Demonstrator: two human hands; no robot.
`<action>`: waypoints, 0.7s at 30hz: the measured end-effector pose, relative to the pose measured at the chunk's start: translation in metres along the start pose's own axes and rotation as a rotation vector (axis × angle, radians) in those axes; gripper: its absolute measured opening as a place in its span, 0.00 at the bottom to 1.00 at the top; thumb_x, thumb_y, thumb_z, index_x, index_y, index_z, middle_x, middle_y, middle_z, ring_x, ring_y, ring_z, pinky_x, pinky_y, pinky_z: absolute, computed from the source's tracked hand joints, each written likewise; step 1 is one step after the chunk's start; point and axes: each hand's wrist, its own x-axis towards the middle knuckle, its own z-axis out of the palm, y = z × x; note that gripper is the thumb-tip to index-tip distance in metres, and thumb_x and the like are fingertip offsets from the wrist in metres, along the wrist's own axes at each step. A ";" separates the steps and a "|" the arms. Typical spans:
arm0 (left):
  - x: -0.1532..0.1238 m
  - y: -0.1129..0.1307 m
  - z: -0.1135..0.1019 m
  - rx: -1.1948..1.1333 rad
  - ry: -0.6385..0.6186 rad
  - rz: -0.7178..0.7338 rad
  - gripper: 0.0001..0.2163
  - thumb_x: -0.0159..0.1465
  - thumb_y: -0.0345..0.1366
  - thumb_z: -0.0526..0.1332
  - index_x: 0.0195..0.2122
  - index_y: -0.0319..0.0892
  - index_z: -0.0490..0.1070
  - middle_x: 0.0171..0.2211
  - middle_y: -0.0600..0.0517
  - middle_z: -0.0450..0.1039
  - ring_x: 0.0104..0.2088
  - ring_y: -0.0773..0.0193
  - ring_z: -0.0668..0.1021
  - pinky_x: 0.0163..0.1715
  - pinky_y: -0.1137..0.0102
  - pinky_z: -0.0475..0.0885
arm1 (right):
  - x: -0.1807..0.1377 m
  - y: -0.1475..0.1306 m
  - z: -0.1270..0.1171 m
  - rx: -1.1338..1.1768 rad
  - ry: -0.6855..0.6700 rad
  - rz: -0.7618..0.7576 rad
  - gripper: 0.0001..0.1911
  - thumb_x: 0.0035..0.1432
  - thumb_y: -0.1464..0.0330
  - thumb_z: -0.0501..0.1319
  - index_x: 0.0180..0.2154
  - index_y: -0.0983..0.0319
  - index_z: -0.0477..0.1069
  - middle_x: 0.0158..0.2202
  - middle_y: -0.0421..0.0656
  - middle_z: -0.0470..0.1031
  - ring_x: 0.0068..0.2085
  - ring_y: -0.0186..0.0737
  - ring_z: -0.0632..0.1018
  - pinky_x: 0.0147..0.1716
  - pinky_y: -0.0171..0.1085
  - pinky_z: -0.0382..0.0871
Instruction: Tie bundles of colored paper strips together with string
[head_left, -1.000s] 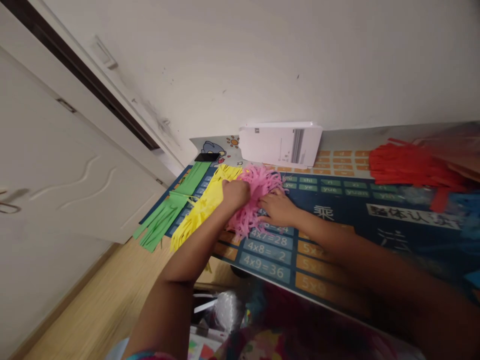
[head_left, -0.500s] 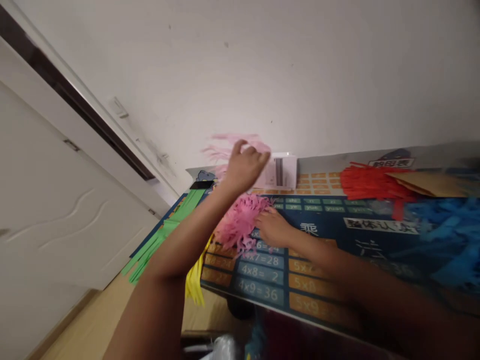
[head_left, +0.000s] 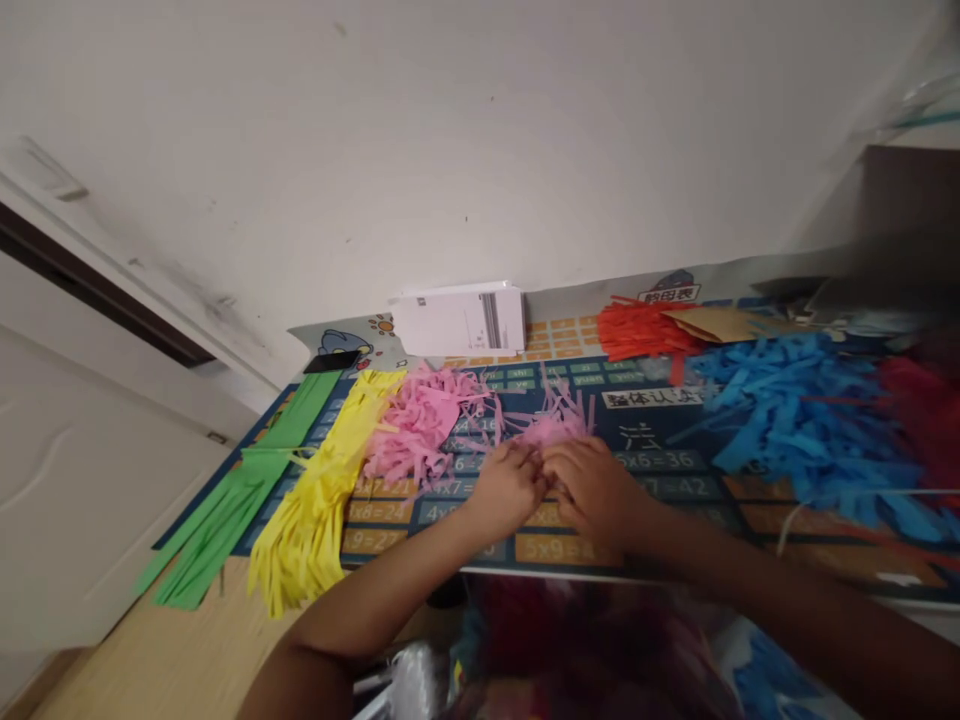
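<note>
Both hands meet near the table's front middle on a small bunch of pink paper strips (head_left: 556,425), whose fringed ends stick up beyond the fingers. My left hand (head_left: 510,487) is closed on the bunch from the left, with its fingertips against those of my right hand (head_left: 592,487), which is also closed on it. The gripped part is hidden under the fingers. Just left of my hands lies a larger pink fringe pile (head_left: 420,425). Beside that are a yellow strip bundle (head_left: 319,500) and a green strip bundle (head_left: 262,475) that looks tied at its middle.
A white box (head_left: 457,322) stands against the wall. To the right lie red strips (head_left: 645,330), a brown paper piece (head_left: 716,323) and a large blue strip pile (head_left: 802,410). The table mat (head_left: 480,548) carries printed multiplication sums. Green and yellow bundles hang over the table's edge.
My left hand has come down from above the table with pale pink strips. My right hand has left the larger pink pile, and both hands now meet on the smaller bunch. The view has shifted right.
</note>
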 end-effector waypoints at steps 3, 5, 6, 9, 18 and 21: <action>-0.008 0.011 -0.002 -0.014 0.025 -0.011 0.10 0.71 0.34 0.56 0.48 0.46 0.76 0.49 0.48 0.79 0.52 0.57 0.77 0.54 0.55 0.66 | -0.007 0.020 0.005 -0.065 -0.071 -0.015 0.14 0.53 0.68 0.61 0.43 0.66 0.71 0.42 0.51 0.77 0.47 0.50 0.74 0.55 0.50 0.55; -0.012 0.015 -0.004 -0.037 0.037 -0.009 0.12 0.71 0.34 0.56 0.53 0.49 0.73 0.52 0.50 0.78 0.54 0.58 0.76 0.55 0.55 0.64 | -0.013 0.029 0.005 -0.127 -0.051 -0.043 0.14 0.56 0.67 0.62 0.44 0.64 0.72 0.44 0.49 0.78 0.48 0.50 0.74 0.56 0.51 0.52; -0.012 0.017 -0.004 -0.049 0.042 -0.016 0.13 0.71 0.34 0.55 0.54 0.50 0.72 0.52 0.50 0.78 0.55 0.58 0.75 0.56 0.54 0.63 | -0.016 0.032 0.004 -0.166 -0.026 -0.058 0.10 0.58 0.69 0.61 0.43 0.62 0.72 0.43 0.48 0.79 0.48 0.48 0.74 0.56 0.50 0.52; -0.008 0.021 -0.005 -0.062 0.030 -0.103 0.14 0.71 0.32 0.54 0.56 0.48 0.69 0.48 0.49 0.80 0.56 0.57 0.74 0.60 0.50 0.59 | -0.023 0.036 -0.003 -0.296 0.072 -0.092 0.10 0.64 0.76 0.55 0.37 0.60 0.73 0.38 0.44 0.80 0.44 0.43 0.75 0.53 0.47 0.52; -0.031 0.003 -0.039 -0.052 -0.201 -0.624 0.16 0.65 0.37 0.60 0.53 0.44 0.73 0.47 0.42 0.79 0.51 0.41 0.74 0.56 0.35 0.57 | -0.055 0.029 -0.013 -0.363 0.119 -0.112 0.10 0.64 0.76 0.55 0.37 0.61 0.73 0.38 0.43 0.80 0.43 0.42 0.76 0.50 0.45 0.56; -0.039 0.007 -0.065 -0.025 -0.210 -0.678 0.23 0.60 0.39 0.65 0.57 0.46 0.70 0.55 0.41 0.75 0.54 0.38 0.71 0.54 0.34 0.58 | -0.053 0.023 -0.009 -0.332 0.143 -0.054 0.09 0.65 0.75 0.55 0.34 0.61 0.73 0.38 0.43 0.81 0.42 0.41 0.76 0.50 0.45 0.55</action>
